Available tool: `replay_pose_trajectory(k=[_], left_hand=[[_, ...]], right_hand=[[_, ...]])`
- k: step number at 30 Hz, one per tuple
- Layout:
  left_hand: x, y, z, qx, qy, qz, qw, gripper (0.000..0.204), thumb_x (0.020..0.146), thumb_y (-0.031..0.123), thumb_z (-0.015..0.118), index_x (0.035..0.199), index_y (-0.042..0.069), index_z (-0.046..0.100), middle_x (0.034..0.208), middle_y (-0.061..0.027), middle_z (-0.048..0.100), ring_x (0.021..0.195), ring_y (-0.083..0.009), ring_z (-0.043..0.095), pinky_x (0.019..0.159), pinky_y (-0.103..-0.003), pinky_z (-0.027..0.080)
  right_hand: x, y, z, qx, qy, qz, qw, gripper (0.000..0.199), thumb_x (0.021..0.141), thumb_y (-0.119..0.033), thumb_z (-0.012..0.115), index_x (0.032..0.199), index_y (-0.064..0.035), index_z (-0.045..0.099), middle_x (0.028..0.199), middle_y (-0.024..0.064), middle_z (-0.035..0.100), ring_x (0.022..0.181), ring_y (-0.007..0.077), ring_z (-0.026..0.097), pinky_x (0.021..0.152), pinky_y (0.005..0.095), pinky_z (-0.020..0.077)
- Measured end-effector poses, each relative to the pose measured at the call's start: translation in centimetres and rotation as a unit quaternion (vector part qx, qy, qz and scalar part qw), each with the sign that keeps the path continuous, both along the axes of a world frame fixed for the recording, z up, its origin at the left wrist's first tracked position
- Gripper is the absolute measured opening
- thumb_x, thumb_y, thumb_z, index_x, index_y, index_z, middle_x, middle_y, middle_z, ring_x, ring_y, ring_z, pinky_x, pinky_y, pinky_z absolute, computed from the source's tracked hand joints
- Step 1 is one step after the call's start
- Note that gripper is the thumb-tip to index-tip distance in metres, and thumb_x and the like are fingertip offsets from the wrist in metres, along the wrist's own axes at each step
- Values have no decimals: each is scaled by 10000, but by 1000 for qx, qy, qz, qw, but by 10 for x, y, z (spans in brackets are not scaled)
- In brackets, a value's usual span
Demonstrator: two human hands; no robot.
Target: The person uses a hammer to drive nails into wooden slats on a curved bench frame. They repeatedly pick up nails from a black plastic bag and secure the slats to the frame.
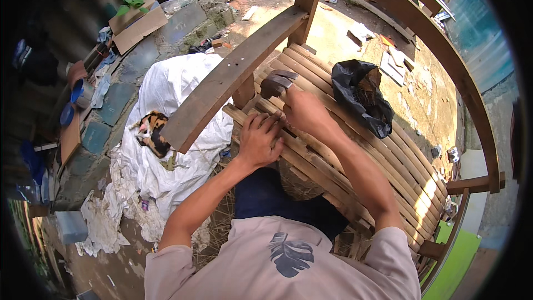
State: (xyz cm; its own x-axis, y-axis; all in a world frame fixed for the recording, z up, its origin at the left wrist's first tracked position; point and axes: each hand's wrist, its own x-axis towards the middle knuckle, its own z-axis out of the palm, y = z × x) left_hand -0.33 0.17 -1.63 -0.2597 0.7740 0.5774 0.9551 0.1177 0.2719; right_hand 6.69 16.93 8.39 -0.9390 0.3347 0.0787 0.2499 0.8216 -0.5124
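Observation:
My right hand (304, 112) is closed round a hammer, whose dark metal head (277, 83) sits just over the end of the slatted seat near an upright post. To its left, my left hand (260, 140) grips the front wooden slat (308, 162), fingers curled over the top. Whether a nail lies under those fingers is hidden. The slats belong to a large wooden bench (383, 155), with a broad armrest (239, 72) above and left of my hands. A crumpled black plastic bag (363, 97) with brownish contents lies on the slats, right of the hammer.
A curved wooden rail (444, 50) arches over the right side. On the left, a calico cat (152, 133) lies on white sacking (189, 89). Behind it runs a low block wall (114, 108) with cardboard (139, 28). Scrap boards (392, 66) and debris litter the ground beyond.

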Motion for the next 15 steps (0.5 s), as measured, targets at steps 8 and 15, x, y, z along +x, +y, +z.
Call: replay_pose_trajectory(k=[8,15], left_hand=[[-10,2,2,-8,-9,-5,1000,464,799,276,648,1200,46,687,1341,-126,631,1189,-344,542,1080,-515,375],[-13,2,4,-11,-10,-10,1000,460,809,282,638,1200,46,687,1323,-124,641,1195,-344,541,1078,-514,374]], right_hand=[[-9,8,-7,48,-27,17,998,331,825,-65,648,1106,69,536,842,305,675,846,490,664,753,576,520],[-11,10,-8,12,-14,15,1000,278,835,-68,630,1062,70,549,846,320,662,865,500,652,772,590,501]])
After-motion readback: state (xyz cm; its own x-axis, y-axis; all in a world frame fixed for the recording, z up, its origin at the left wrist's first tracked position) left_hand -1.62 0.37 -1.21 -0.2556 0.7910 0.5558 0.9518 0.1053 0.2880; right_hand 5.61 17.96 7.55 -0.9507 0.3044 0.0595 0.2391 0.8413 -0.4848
